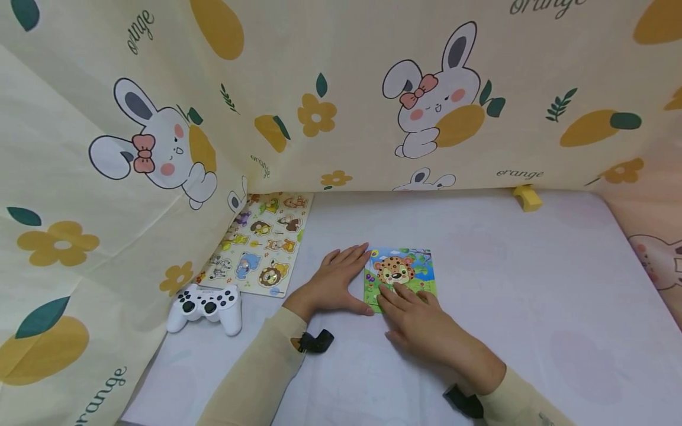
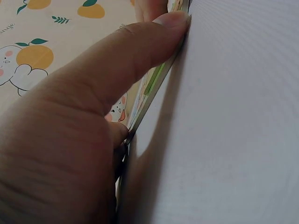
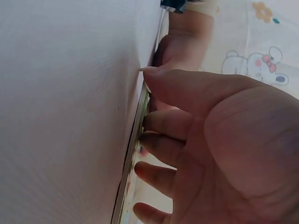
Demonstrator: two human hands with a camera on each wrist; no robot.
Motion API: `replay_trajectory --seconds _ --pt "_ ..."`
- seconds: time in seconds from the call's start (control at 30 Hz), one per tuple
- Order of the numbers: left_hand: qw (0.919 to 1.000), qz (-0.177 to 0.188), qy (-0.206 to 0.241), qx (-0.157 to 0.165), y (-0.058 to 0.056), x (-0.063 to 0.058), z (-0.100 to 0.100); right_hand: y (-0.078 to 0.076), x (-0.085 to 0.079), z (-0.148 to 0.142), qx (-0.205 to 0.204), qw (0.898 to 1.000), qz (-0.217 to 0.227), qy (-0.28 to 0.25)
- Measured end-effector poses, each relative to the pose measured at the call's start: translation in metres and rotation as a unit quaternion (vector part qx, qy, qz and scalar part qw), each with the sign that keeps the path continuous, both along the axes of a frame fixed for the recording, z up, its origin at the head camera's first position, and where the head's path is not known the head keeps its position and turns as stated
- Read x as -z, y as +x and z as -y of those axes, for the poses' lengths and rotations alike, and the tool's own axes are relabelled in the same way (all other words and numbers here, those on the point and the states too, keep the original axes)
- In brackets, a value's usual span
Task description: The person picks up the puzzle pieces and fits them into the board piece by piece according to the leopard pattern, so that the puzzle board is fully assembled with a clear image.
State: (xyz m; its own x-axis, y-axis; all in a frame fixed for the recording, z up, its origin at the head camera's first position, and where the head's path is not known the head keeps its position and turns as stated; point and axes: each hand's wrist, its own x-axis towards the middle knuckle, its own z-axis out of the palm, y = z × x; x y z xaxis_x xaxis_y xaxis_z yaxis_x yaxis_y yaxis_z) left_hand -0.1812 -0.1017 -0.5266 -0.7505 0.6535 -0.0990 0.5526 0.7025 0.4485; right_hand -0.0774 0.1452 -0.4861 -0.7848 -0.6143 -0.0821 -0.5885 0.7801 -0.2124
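A small square picture board (image 1: 421, 269) with a cartoon leopard on blue and green lies flat on the white table. My left hand (image 1: 334, 285) is spread along its left side, with the thumb by the lower left corner and the fingertips near the upper left one. The fingertips of my right hand (image 1: 426, 326) rest on the lower part of the picture and cover some of it. In the right wrist view the board's thin edge (image 3: 122, 191) runs beneath the loosely bent fingers, and the thumb (image 3: 163, 81) touches down close to its near end.
To the left lies a larger animal picture board (image 1: 277, 260), partly behind the hanging cloth. A white game controller (image 1: 205, 307) sits in front of it. Near the back edge stands a yellow block (image 1: 527, 198). Rabbit-patterned cloth (image 1: 351, 118) hangs around the table (image 1: 533, 278).
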Motion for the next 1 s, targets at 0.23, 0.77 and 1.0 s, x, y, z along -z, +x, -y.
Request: replay_trajectory --seconds 0.23,0.77,1.0 --pt "1.0000 0.000 -0.001 -0.001 0.0003 -0.0012 -0.0002 -0.0006 -0.0024 -0.0020 -0.010 1.000 0.006 -0.007" --pt "1.0000 -0.005 -0.007 0.001 -0.0016 -0.0010 -0.0010 -0.0026 -0.0069 -0.0048 0.001 0.999 0.044 -0.019" --pt "1.0000 0.003 0.000 0.000 -0.0007 0.0014 -0.0001 -0.0027 -0.0049 -0.0071 0.002 0.998 0.057 -0.034"
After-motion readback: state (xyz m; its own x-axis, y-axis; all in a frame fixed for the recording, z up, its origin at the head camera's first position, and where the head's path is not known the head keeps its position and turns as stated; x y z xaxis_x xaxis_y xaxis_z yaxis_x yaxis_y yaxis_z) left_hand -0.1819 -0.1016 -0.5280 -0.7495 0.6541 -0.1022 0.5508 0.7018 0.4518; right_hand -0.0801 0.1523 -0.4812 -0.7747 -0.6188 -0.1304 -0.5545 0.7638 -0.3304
